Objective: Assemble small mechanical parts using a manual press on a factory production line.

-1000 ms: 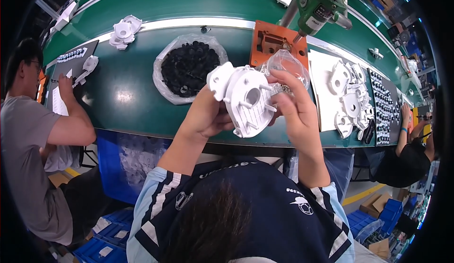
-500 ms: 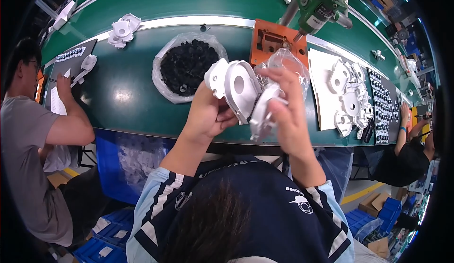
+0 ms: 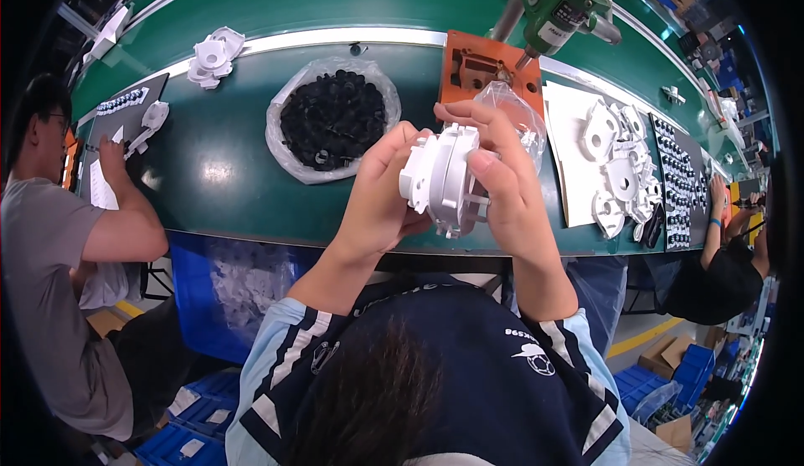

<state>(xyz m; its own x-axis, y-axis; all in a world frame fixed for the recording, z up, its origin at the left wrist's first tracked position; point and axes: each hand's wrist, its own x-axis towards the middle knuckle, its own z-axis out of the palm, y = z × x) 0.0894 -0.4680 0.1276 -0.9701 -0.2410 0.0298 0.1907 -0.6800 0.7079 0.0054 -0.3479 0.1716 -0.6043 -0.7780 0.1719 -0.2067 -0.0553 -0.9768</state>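
Two white plastic housing parts (image 3: 446, 173) are held face to face above the near edge of the bench, forming one stack. My left hand (image 3: 378, 185) is closed on the left part, its fingers partly hidden behind it. Around the right side, my right hand (image 3: 505, 185) has its thumb and fingers on the other part. Just beyond lies an open clear bag (image 3: 512, 114) with small pieces in it, partly covered by my right hand. A clear plastic bag (image 3: 280, 144) full of black round caps (image 3: 335, 118) sits left of my hands.
A green drill press (image 3: 557, 14) stands over an orange fixture block (image 3: 473, 60). More white housings (image 3: 621, 173) lie on cardboard at right, beside a dark board (image 3: 677, 181) of small parts. A few white housings (image 3: 215, 56) rest at far left. Co-workers sit on both sides.
My right hand has brought its white part against the one in my left hand. The joined pair has turned edge-on.
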